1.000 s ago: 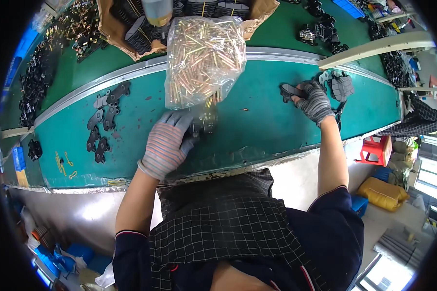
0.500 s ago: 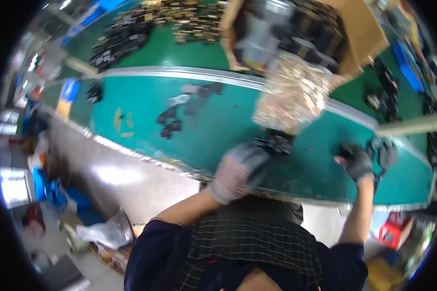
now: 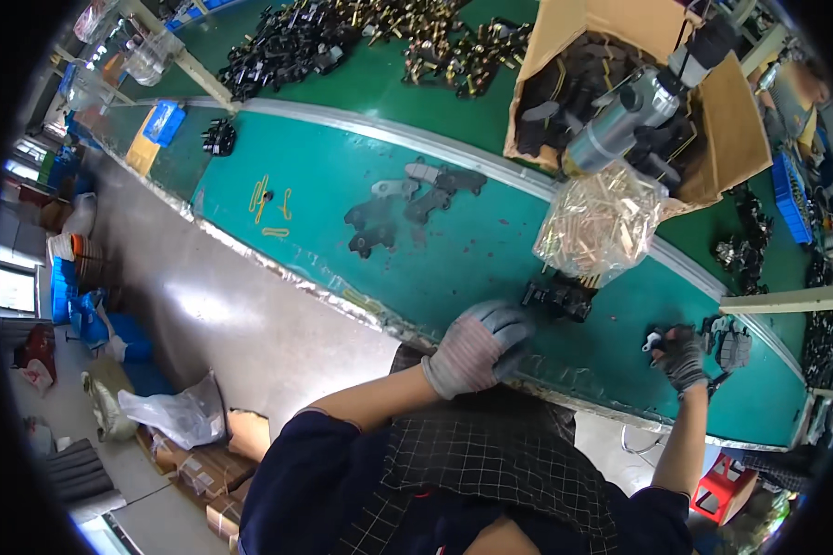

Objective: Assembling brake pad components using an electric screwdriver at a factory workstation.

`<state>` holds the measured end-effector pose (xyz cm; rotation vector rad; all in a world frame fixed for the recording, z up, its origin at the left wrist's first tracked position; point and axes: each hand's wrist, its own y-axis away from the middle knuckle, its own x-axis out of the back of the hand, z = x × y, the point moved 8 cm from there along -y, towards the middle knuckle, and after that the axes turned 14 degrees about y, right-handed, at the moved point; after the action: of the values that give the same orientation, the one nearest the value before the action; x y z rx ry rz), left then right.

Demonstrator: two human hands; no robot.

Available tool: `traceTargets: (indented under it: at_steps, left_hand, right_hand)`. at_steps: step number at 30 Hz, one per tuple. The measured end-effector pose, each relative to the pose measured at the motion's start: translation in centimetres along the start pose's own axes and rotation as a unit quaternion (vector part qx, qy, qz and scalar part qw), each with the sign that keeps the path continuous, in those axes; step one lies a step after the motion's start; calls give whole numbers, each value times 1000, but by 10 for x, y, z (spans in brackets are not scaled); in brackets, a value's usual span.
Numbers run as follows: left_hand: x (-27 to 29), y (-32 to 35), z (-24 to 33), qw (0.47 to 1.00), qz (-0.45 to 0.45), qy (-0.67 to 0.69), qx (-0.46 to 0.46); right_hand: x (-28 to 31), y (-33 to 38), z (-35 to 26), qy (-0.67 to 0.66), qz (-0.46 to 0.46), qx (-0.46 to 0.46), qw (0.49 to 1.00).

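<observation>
My left hand (image 3: 479, 351), in a grey glove with a pinkish palm area, is over the near bench edge. Its fingers bend to the right and blur at the tips, so what lies under them is hidden. A black brake caliper (image 3: 560, 298) rests on the green bench just beyond it, apart from the hand. Farther right, my right hand (image 3: 683, 359), in a dark grey glove, has its fingers closed round a small dark metal part (image 3: 652, 340) whose lug sticks out on the left. Grey brake pads (image 3: 734, 350) lie right beside this hand.
A clear bag of brass-coloured pins (image 3: 602, 222) hangs beneath a metal power tool (image 3: 620, 120). Behind is a cardboard box (image 3: 745, 139) of dark pads. Loose pads (image 3: 370, 217) and yellow clips (image 3: 273, 205) lie left. Black calipers (image 3: 292, 42) are heaped at the back.
The view has shifted, so the bench sits differently in the picture, and it is sharper now. My right hand stays by the pads with its fingers closed; my left stays near the bench edge.
</observation>
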<state>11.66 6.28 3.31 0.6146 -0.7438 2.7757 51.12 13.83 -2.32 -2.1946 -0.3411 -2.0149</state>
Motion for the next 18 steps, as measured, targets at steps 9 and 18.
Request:
traceTargets:
  at_steps: [9,18]
  left_hand:
    - [-31,4,6,995,-97,-1,4]
    - [-29,-2,-12,985,-120,-112,53]
  right_hand:
    - [18,9,-122,-75,-6,77,994]
    - [2,-4,-230,-49,2,205,977]
